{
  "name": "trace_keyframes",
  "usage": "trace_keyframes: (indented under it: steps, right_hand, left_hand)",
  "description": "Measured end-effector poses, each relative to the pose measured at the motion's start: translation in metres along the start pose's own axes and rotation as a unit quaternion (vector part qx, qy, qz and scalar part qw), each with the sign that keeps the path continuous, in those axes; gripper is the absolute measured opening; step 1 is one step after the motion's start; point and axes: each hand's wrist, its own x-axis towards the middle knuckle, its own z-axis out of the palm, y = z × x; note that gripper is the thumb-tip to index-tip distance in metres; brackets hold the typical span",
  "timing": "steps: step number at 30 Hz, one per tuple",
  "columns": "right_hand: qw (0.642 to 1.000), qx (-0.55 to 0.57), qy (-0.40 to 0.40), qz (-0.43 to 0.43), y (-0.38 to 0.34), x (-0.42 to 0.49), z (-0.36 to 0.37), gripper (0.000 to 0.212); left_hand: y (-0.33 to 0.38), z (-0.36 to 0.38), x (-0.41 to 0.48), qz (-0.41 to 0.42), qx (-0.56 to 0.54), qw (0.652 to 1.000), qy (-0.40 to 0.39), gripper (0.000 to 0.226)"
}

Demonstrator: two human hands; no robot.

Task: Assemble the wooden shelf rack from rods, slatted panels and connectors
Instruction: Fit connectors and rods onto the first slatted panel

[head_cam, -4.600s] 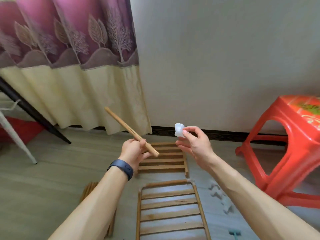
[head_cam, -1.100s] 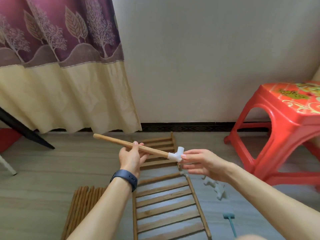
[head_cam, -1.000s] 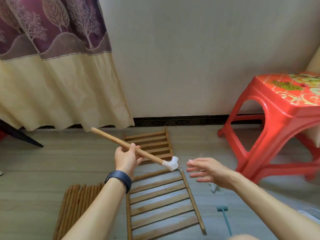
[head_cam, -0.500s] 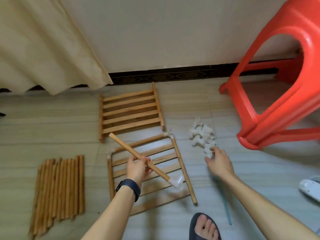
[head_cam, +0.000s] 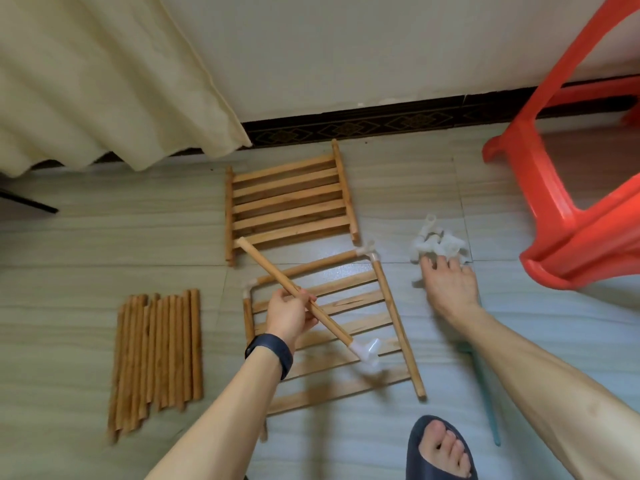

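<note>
The shelf rack is in loose parts on the floor (head_cam: 86, 244): one slatted panel (head_cam: 289, 202) lies by the wall, and a second panel (head_cam: 356, 301) nearer the person is partly framed with rods. Spare rods (head_cam: 159, 355) lie to the left. The left hand (head_cam: 289, 315) grasps a rod (head_cam: 263, 263) capped with a white connector (head_cam: 367, 351) above that second panel. The right hand (head_cam: 450, 287), fingers spread, touches the connector pile (head_cam: 436, 242) beside the red stool (head_cam: 561, 237). It looks like fetching the next connector, which means pinching one free and pushing it squarely onto the rod's bare end.
</note>
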Motion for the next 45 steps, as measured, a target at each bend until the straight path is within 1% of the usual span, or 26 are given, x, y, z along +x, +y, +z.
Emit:
trace_keyframes:
  steps: [1,2,3,4,6,7,8,10,11,13,15,17,19,21,22,24,26,28,30,33,38,41,45]
  right_hand:
    - [0.999,0.034,-0.002,-0.008,0.0,-0.004,-0.007,0.04]
    - [0.995,0.096,0.004,-0.011,-0.001,-0.008,-0.014,0.036]
    - [0.983,0.181,0.018,-0.007,-0.002,-0.014,-0.024,0.032]
    - [0.961,0.275,0.023,0.002,-0.004,-0.02,-0.033,0.028]
    - [0.9,0.434,0.023,0.036,-0.008,-0.034,-0.054,0.016]
    - [0.876,0.479,0.026,0.053,-0.01,-0.041,-0.061,0.013]
    - [0.868,0.491,0.03,0.061,-0.012,-0.049,-0.067,0.014]
    - [0.894,0.443,0.013,0.059,-0.015,-0.065,-0.072,0.017]
    - [0.907,0.417,-0.017,0.057,-0.018,-0.072,-0.07,0.019]
    - [0.918,0.383,-0.087,0.05,-0.026,-0.085,-0.065,0.024]
    - [0.928,0.352,-0.116,0.035,-0.034,-0.094,-0.063,0.034]
    - [0.933,0.335,-0.127,0.027,-0.04,-0.096,-0.062,0.041]
    - [0.938,0.317,-0.136,0.036,-0.042,-0.093,-0.06,0.046]
    - [0.944,0.295,-0.139,0.058,-0.04,-0.085,-0.055,0.05]
    - [0.946,0.284,-0.134,0.074,-0.038,-0.081,-0.052,0.05]
    - [0.948,0.271,-0.113,0.119,-0.031,-0.07,-0.044,0.047]
    - [0.945,0.272,-0.075,0.163,-0.021,-0.059,-0.034,0.045]
    - [0.942,0.281,-0.04,0.179,-0.01,-0.047,-0.021,0.045]
    - [0.938,0.298,-0.043,0.17,0.0,-0.035,-0.012,0.051]
    - [0.938,0.305,-0.072,0.15,0.006,-0.021,-0.006,0.061]
    - [0.965,0.207,-0.131,0.091,0.001,-0.012,0.002,0.072]
    - [0.974,0.172,-0.121,0.079,-0.006,-0.014,0.007,0.07]
    - [0.971,0.2,-0.089,0.095,-0.014,-0.018,0.01,0.05]
  left_hand:
    - [0.005,-0.003,-0.002,0.003,-0.001,1.0,-0.004,0.014]
    - [0.011,-0.008,-0.006,0.006,0.0,1.0,-0.007,0.015]
    - [0.018,-0.012,-0.011,0.013,0.003,1.0,-0.01,0.017]
    - [0.024,-0.017,-0.015,0.02,0.009,1.0,-0.012,0.02]
    - [0.039,-0.027,-0.028,0.036,0.014,0.999,-0.018,0.024]
    - [0.046,-0.032,-0.035,0.043,0.008,0.999,-0.022,0.025]
    - [0.054,-0.038,-0.044,0.051,0.0,0.998,-0.028,0.025]
    - [0.067,-0.05,-0.06,0.065,-0.011,0.997,-0.038,0.026]
    - [0.071,-0.056,-0.068,0.07,-0.011,0.997,-0.042,0.026]
    - [0.074,-0.067,-0.082,0.078,-0.007,0.996,-0.045,0.023]
    - [0.071,-0.076,-0.091,0.085,0.008,0.995,-0.044,0.022]
    - [0.064,-0.083,-0.092,0.081,0.023,0.995,-0.047,0.031]
    - [0.055,-0.087,-0.091,0.075,0.036,0.995,-0.056,0.045]
    - [0.044,-0.088,-0.084,0.065,0.043,0.995,-0.06,0.059]
    - [0.039,-0.087,-0.08,0.06,0.045,0.995,-0.06,0.061]
    - [0.03,-0.083,-0.067,0.049,0.052,0.996,-0.057,0.062]
    - [0.021,-0.076,-0.051,0.034,0.057,0.996,-0.057,0.063]
    - [0.013,-0.068,-0.035,0.02,0.063,0.996,-0.055,0.064]
    - [0.005,-0.059,-0.021,0.009,0.069,0.996,-0.057,0.064]
    - [-0.005,-0.045,-0.007,-0.001,0.076,0.995,-0.059,0.065]
    - [-0.014,-0.029,0.004,-0.027,0.083,0.994,-0.068,0.06]
    - [-0.014,-0.026,0.005,-0.03,0.095,0.993,-0.07,0.061]
    - [-0.009,-0.031,0.003,-0.008,0.108,0.992,-0.071,0.06]
